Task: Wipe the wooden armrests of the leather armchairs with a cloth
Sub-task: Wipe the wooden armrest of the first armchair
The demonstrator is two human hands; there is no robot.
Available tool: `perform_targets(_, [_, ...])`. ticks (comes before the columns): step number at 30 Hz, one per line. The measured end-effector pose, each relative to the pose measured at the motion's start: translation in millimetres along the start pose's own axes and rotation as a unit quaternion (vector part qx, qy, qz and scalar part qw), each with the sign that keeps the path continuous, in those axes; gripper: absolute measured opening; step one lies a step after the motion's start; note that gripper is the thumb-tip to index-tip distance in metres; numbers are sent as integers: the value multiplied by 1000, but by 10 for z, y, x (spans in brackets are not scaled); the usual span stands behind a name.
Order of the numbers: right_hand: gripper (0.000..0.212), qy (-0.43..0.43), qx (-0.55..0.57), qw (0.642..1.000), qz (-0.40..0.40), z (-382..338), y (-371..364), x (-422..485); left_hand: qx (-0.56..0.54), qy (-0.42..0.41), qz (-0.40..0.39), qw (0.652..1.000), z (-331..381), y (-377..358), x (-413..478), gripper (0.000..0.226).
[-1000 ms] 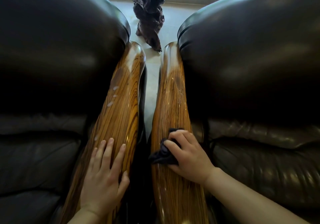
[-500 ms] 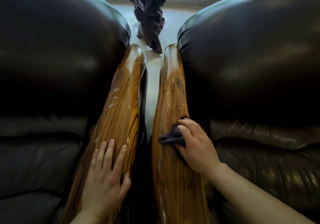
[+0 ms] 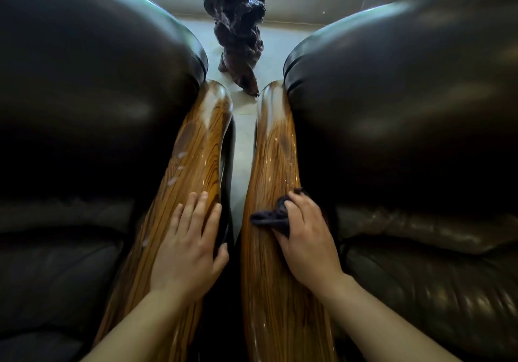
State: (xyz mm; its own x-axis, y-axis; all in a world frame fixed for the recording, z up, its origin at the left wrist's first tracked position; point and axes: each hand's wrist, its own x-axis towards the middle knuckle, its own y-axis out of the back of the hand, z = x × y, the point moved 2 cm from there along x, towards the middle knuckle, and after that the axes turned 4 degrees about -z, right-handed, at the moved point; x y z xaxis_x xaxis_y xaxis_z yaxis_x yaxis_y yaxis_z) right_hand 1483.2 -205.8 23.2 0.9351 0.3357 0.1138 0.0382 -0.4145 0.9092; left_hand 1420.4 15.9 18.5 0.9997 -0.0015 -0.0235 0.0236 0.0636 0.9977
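Two glossy striped wooden armrests run side by side away from me, the left armrest (image 3: 196,160) and the right armrest (image 3: 273,165). My right hand (image 3: 307,238) presses a small dark cloth (image 3: 272,216) onto the right armrest about halfway along it, fingers closed over the bunched fabric. My left hand (image 3: 190,244) lies flat on the left armrest with fingers spread, holding nothing. Pale smudges mark the left armrest's outer edge above my fingers.
Dark leather armchairs flank the armrests, the left armchair (image 3: 84,109) and the right armchair (image 3: 406,109). A narrow gap of pale floor (image 3: 242,143) separates the armrests. A dark gnarled wooden sculpture (image 3: 238,25) stands on the floor beyond them, under a window.
My right hand has slid the cloth farther up the right armrest. My left hand and both forearms have also moved forward along the armrests.
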Motion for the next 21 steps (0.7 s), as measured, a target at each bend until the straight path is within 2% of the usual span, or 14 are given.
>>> perform_targets(2, [53, -29, 1, 999, 14, -148, 31, 231, -20, 13, 8, 1000, -20, -11, -6, 72])
perform_targets(5, [40, 3, -5, 1000, 17, -249, 87, 354, -26, 11, 9, 1000, -41, -30, -27, 71])
perform_targets(7, [37, -7, 111, 994, 12, -196, 199, 361, -29, 5, 6, 1000, -55, -23, -21, 70])
perform_targets(8, [37, -37, 210, 977, 17, -159, 281, 366, -32, 5, 5, 999, -62, -23, -15, 69])
perform_targets(10, [37, -100, 395, 913, 26, -66, 394, 376, -35, 4, 2, 999, -75, -32, -18, 69])
perform_targets(11, [38, -112, 418, 901, 27, -23, 424, 377, -37, 2, 3, 999, -79, -42, -14, 68])
perform_targets(14, [54, -92, 209, 973, -28, 60, 350, 248, -40, -3, 8, 999, -82, -65, -12, 68])
perform_targets(15, [61, -72, 161, 983, -51, 44, 282, 166, -39, -3, 10, 999, -81, -66, -11, 68])
perform_targets(19, [56, 79, -12, 995, -64, -26, 3, -128, -35, -2, 18, 999, -79, -71, -15, 68])
perform_targets(21, [56, 61, -13, 997, -44, 33, 24, -23, -36, -2, 21, 999, -74, -64, -16, 67])
